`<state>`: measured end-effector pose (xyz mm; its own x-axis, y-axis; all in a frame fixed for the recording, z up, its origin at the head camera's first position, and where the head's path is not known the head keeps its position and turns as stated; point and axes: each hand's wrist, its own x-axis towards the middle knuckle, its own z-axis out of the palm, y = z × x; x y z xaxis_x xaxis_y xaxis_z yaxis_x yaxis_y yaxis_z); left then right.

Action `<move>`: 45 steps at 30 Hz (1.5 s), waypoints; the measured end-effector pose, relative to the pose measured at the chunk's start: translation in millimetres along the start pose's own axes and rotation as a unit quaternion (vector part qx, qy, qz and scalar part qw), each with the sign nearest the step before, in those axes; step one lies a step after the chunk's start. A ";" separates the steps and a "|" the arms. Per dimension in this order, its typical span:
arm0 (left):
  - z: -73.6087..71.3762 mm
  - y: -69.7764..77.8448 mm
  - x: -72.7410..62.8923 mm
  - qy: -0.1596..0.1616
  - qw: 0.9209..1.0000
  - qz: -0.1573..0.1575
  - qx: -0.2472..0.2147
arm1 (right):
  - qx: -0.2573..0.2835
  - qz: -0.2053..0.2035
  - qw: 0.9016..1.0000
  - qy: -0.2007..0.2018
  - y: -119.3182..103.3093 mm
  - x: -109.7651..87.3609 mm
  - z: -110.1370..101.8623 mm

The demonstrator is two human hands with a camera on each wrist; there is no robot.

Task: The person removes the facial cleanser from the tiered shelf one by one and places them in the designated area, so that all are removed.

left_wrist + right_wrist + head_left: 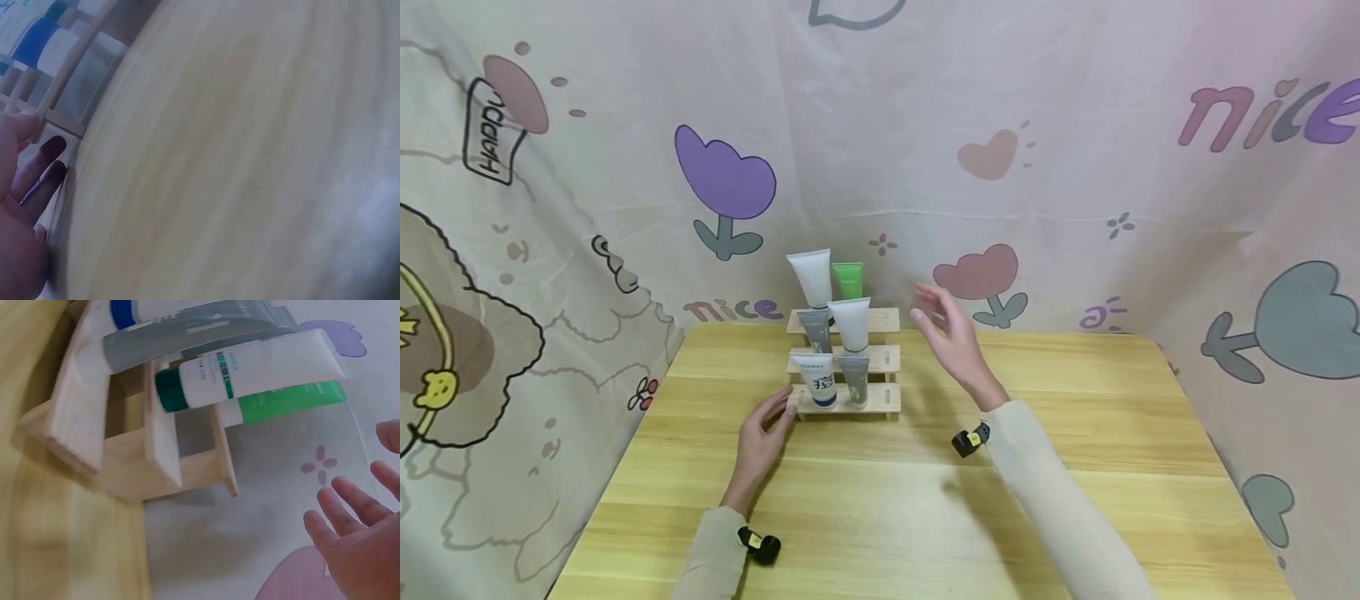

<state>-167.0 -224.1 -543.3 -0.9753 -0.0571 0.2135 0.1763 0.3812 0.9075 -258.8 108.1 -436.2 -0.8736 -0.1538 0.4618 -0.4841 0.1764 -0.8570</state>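
A three-tier wooden rack [880,400] stands on the table with two upright squeeze tubes on each tier. The front tier carries a white tube with a blue band [817,379] and a grey tube [857,383]. On the middle tier are another grey tube [816,332] and a white tube with a dark green cap [206,375]. Behind them stand a large white tube [812,275] and a green tube [849,280]. My left hand [762,433] touches the rack's front left corner, fingers extended. To the rack's right, my right hand [953,342] hangs with spread fingers, holding nothing.
The wooden table [865,517] extends in front of the rack and to both sides. A printed cloth [880,125] with flowers and lettering hangs close behind the rack and along the sides. Each wrist wears a small black camera [763,547].
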 end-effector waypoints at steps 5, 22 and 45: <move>-2.8 -2.9 -1.8 0.013 1.000 -0.011 0.006 | 0.051 -0.009 0.999 -0.015 -5.3 20.1 14.8; -2.2 -46.7 2.2 0.026 0.999 -0.029 -0.007 | 0.084 0.027 0.995 -0.048 -20.3 73.9 55.1; 7.9 -45.3 8.2 0.026 0.999 -0.012 -0.021 | 0.094 0.143 0.983 -0.068 0.0 82.0 59.2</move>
<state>-183.9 -234.6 -585.5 -0.9712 -0.1140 0.2091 0.1597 0.3397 0.9269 -327.4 37.9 -411.8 -0.9518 -0.2545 0.1714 -0.1901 0.0506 -0.9805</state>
